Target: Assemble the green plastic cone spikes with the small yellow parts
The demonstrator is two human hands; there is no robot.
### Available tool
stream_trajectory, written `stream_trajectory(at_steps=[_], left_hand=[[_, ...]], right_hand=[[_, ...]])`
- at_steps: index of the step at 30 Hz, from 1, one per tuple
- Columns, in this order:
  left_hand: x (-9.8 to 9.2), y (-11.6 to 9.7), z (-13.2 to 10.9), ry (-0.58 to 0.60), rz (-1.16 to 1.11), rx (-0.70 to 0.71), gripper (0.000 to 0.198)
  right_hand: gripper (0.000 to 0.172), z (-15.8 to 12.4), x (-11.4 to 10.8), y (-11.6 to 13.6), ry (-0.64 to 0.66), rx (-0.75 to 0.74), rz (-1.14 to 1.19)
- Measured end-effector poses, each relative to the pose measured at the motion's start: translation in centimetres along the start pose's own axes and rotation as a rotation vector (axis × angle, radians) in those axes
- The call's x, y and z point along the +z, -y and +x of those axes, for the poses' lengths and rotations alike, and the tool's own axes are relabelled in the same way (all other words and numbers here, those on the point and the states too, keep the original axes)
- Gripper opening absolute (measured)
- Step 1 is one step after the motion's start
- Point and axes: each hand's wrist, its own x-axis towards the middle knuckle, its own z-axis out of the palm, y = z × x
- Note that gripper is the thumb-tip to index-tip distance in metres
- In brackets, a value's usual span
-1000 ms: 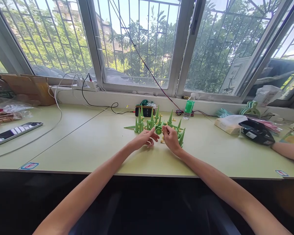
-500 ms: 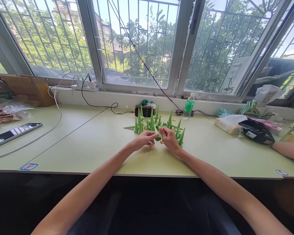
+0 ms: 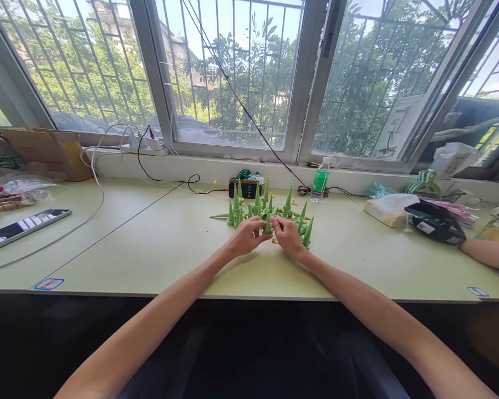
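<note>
My left hand [image 3: 247, 235] is closed, fingers and thumb pinching a green plant-watering spike [image 3: 268, 225] that stands upright with its point up. Close beside it, my right hand [image 3: 286, 234] is closed too, fingertips together against the spike's right side. Whatever small part may be between those fingertips is hidden. Behind both hands, several more green spikes [image 3: 289, 202] stand on the table, some with small yellow valve pieces. One spike [image 3: 219, 216] lies on its side at the left of the group.
Beyond the spikes a phone [image 3: 245, 190] showing digits leans near the wall. A green-labelled bottle [image 3: 320, 182] stands behind to the right. On the right are a tissue box [image 3: 388, 210], a black item [image 3: 436, 223] and another person's arm [image 3: 490, 256]. A larger phone [image 3: 25, 226] lies left.
The spike in my left hand has turned from tilted to upright. My left fingers have shifted from stretched out to curled round it. My right hand has barely moved.
</note>
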Motion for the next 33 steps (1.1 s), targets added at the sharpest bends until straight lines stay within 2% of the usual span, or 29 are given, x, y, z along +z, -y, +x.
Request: stream_trajectory(at_steps=[6, 11, 14, 19, 21, 27, 33], left_hand=[[0.2, 0.4, 0.2, -0.053, -0.001, -0.067, 0.028], [0.0, 0.0, 0.4, -0.031, -0.253, -0.314, 0.045], [-0.4, -0.5, 0.4, 0.024, -0.489, -0.497, 0.055], [-0.7, -0.7, 0.4, 0.268, -0.731, -0.708, 0.067], [-0.8, -0.6, 0.4, 0.303, -0.781, -0.727, 0.067], [-0.9, -0.3, 0.3, 0.28, -0.854, -0.652, 0.056], [-0.8, -0.3, 0.1, 0.225, -0.678, -0.516, 0.051]], right_hand=[[0.043, -0.1, -0.1, 0.2, -0.037, 0.018, 0.038], [0.041, -0.1, -0.4, 0.2, -0.128, 0.016, 0.042], [0.041, -0.2, -0.5, 0.2, -0.144, 0.018, 0.067], [0.039, -0.4, -0.3, 0.7, -0.024, -0.011, 0.137], [0.039, -0.5, -0.3, 0.9, 0.015, -0.025, 0.162], [0.038, -0.6, -0.2, 0.9, 0.052, -0.012, 0.187], [0.039, -0.5, -0.3, 0.8, 0.019, -0.043, 0.138]])
